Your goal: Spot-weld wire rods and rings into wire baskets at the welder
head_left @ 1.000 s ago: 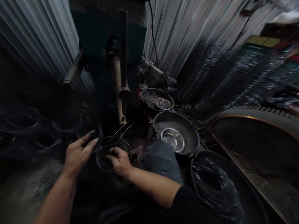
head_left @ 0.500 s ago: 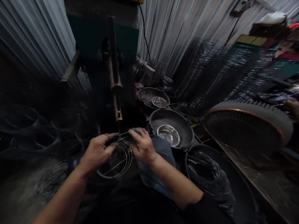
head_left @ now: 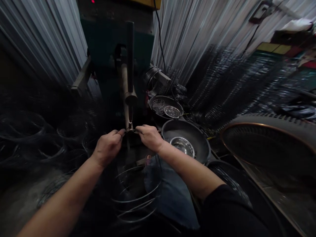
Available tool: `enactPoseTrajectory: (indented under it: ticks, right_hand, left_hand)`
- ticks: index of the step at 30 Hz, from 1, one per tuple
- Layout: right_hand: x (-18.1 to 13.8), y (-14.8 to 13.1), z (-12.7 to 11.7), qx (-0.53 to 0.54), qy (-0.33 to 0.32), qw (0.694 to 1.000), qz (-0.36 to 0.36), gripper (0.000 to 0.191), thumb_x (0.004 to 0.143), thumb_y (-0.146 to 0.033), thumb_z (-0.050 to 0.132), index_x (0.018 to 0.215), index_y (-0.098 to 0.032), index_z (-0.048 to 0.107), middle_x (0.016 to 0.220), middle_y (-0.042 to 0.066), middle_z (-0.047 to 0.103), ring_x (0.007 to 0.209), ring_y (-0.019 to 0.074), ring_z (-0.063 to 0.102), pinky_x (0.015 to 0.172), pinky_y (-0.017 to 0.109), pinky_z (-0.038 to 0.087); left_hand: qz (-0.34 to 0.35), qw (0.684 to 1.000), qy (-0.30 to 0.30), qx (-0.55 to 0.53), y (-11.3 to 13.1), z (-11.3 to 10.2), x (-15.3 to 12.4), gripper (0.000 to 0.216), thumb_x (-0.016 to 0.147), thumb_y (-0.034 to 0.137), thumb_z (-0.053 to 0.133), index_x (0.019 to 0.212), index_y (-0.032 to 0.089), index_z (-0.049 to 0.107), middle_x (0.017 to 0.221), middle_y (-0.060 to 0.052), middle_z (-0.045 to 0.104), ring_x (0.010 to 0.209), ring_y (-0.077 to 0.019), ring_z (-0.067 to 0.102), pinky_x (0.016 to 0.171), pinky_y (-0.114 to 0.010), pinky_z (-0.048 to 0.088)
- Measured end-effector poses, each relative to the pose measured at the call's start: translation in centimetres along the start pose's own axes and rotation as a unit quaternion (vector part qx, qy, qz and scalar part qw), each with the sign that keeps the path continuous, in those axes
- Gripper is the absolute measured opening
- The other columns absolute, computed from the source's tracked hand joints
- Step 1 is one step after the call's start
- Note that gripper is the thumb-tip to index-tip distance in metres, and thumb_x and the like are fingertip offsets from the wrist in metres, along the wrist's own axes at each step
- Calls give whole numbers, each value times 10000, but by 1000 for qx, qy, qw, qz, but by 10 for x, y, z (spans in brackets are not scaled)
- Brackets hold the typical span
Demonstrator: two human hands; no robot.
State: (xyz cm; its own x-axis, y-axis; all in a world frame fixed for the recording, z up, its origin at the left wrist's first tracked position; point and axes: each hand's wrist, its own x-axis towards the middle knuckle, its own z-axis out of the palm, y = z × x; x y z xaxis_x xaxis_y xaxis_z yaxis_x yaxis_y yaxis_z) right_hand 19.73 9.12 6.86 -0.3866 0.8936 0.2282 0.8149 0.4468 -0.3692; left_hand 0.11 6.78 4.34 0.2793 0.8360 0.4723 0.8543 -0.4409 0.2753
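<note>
My left hand point(head_left: 110, 144) and my right hand point(head_left: 148, 135) are both closed, with their fingertips pinching thin metal wire at either side of the lower tip of a copper-coloured machine arm point(head_left: 127, 115). Beneath them, over my lap, is a wire frame point(head_left: 134, 200) of several round hoops, slightly blurred. The frame appears to belong to the wire in my fingers, though the join is hard to see in the dark. A dark upright bar point(head_left: 130, 59) stands above the arm's tip.
To the right, a dark pan point(head_left: 201, 144) holds a shiny metal bowl point(head_left: 182, 146), with another pan point(head_left: 158, 113) of wire parts behind it. A large round fan-like cover point(head_left: 269, 131) stands further right. Wire coils point(head_left: 22, 126) lie at left, and stacked wire rings point(head_left: 222, 75) line the corrugated wall.
Both hands have moved forward and up to the tip of the machine arm. The wire hoops now show lower, nearer my body, and the view has shifted a little left.
</note>
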Motion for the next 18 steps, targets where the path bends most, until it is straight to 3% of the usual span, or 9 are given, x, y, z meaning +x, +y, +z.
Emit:
enactPoseTrajectory:
  ticks: [3, 6, 10, 18]
  right_hand:
    - [8, 0, 6, -111, -57, 992, 13, 312, 918, -178, 365, 1054, -189, 647, 945, 85, 659, 819, 185, 624, 719, 263, 434]
    - [13, 0, 10, -154, -80, 985, 18, 317, 902, -150, 345, 1042, -189, 627, 947, 89, 658, 801, 203, 631, 671, 274, 430]
    - [23, 3, 12, -169, -93, 981, 26, 297, 901, -155, 353, 1024, -189, 621, 940, 99, 656, 804, 205, 634, 670, 272, 430]
    - [44, 8, 7, -134, -82, 987, 20, 271, 906, -203, 396, 1012, -192, 645, 964, 86, 662, 838, 189, 626, 689, 257, 414]
  left_hand:
    - [-23, 999, -29, 4, -5, 11, 6, 344, 906, 298, 371, 1026, 186, 673, 806, -67, 638, 722, -159, 626, 668, -245, 489]
    - [-36, 998, -44, -6, -8, 18, 12, 325, 897, 299, 373, 949, 192, 675, 791, -63, 634, 746, -162, 623, 665, -237, 477]
    - [-43, 998, -39, -19, -11, 22, 19, 337, 898, 309, 365, 888, 185, 679, 774, -66, 630, 737, -162, 618, 668, -242, 476]
    - [-60, 997, -38, -40, -14, 16, 34, 316, 860, 249, 387, 943, 188, 687, 807, -66, 653, 766, -171, 634, 714, -251, 495]
